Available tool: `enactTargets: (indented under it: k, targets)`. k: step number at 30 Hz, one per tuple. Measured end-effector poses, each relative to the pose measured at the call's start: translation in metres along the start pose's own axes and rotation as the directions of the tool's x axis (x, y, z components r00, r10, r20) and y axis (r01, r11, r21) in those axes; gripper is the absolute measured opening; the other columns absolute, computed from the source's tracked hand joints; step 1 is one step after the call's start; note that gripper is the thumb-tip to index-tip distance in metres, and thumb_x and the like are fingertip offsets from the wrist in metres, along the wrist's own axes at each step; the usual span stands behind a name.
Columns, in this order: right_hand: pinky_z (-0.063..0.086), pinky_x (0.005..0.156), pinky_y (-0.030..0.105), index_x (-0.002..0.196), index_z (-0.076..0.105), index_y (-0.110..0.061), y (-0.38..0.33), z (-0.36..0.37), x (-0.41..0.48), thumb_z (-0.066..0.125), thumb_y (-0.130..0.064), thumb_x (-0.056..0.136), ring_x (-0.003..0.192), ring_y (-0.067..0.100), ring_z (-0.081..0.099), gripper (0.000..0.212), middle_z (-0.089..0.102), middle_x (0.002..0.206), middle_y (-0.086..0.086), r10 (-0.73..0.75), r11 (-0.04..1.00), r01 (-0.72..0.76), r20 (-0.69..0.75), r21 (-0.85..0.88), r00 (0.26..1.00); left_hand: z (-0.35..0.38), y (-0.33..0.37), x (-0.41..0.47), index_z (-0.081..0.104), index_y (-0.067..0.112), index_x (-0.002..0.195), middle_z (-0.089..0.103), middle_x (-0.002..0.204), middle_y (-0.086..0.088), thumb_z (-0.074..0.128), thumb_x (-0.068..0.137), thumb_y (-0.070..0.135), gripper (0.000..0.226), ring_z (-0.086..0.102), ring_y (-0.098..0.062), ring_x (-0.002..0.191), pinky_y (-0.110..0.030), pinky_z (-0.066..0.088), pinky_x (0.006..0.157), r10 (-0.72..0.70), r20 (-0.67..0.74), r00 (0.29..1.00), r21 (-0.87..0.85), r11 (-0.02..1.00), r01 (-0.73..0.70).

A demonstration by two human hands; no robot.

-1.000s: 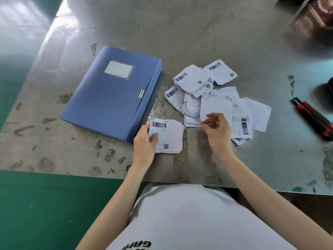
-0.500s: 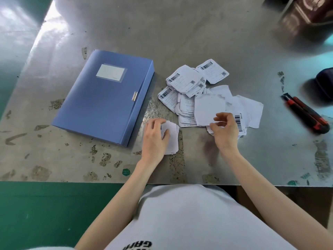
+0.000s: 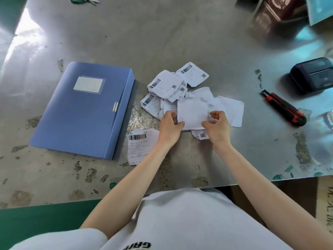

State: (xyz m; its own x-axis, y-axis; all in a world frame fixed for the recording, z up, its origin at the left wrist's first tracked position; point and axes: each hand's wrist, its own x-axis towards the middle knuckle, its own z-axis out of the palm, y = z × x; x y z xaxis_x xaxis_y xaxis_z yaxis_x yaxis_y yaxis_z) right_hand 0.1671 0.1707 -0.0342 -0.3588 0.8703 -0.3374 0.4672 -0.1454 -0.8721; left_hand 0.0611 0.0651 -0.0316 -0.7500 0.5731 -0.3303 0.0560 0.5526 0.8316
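A loose heap of white barcode labels (image 3: 169,85) lies in the middle of the metal table (image 3: 162,38). On top of it is a blank-side-up white slip (image 3: 191,111). My left hand (image 3: 170,128) pinches this slip at its lower left corner, and my right hand (image 3: 218,126) pinches its lower right edge. A small neat stack of labels (image 3: 139,145), barcode up, lies near the table's front, left of my left wrist. A closed blue file box (image 3: 82,109) lies flat to the left.
A red and black utility knife (image 3: 284,109) lies to the right, with a dark label printer (image 3: 311,74) behind it. Green scissors (image 3: 82,0) sit at the far edge. A brown container (image 3: 277,17) stands at the far right corner. The table's front edge runs close to my body.
My left hand has let go of the small label stack and moved right to the blank slip. My right hand now holds that slip's other side. The camera has tilted forward.
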Motion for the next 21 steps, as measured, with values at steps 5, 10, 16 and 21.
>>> enactTargets:
  k: [5,10,16,21]
  targets:
    - [0.045,0.077,0.026,0.107,0.052,-0.02,0.002,-0.002,0.002,0.062,-0.003,0.077,0.093,0.013,0.056,0.037,0.055,0.108,-0.002,0.015,1.0,-0.016,0.023,0.019,1.0,0.002,0.006,0.006,0.044,0.014,0.113,0.063,0.111,-0.004,0.06,0.086,0.002,0.033,0.058,-0.014,0.087,-0.028,0.043,0.072,-0.071,-0.015,0.997,-0.101,0.992,0.069]
    - [0.043,0.07,0.015,0.105,0.057,-0.02,0.003,-0.008,0.007,0.043,0.009,0.081,0.09,0.013,0.054,0.04,0.06,0.101,-0.011,-0.077,0.995,0.075,0.029,0.059,0.997,-0.004,0.007,0.005,0.046,0.019,0.108,0.066,0.106,-0.01,0.063,0.086,0.003,0.033,0.064,-0.022,0.095,-0.036,0.051,0.082,-0.109,0.014,0.994,-0.248,0.962,0.11]
    - [0.035,0.099,0.021,0.108,0.067,-0.024,0.0,-0.016,0.014,0.053,0.011,0.078,0.123,0.011,0.042,0.048,0.046,0.137,-0.005,-0.285,0.943,0.306,0.155,-0.135,0.946,-0.016,0.01,-0.003,0.064,0.015,0.088,0.065,0.08,-0.001,0.061,0.085,-0.008,0.023,0.061,-0.008,0.071,-0.021,0.053,0.072,-0.126,0.139,0.982,-0.467,0.867,0.177]
    - [0.035,0.092,0.018,0.092,0.071,-0.017,-0.003,-0.017,0.016,0.033,0.022,0.068,0.123,0.013,0.043,0.059,0.052,0.13,-0.006,-0.343,0.924,0.369,0.209,-0.103,0.916,-0.029,0.015,-0.007,0.066,0.001,0.088,0.064,0.078,-0.01,0.054,0.086,-0.015,0.019,0.065,-0.007,0.06,-0.015,0.055,0.06,-0.201,0.266,0.943,-0.693,0.64,0.332]
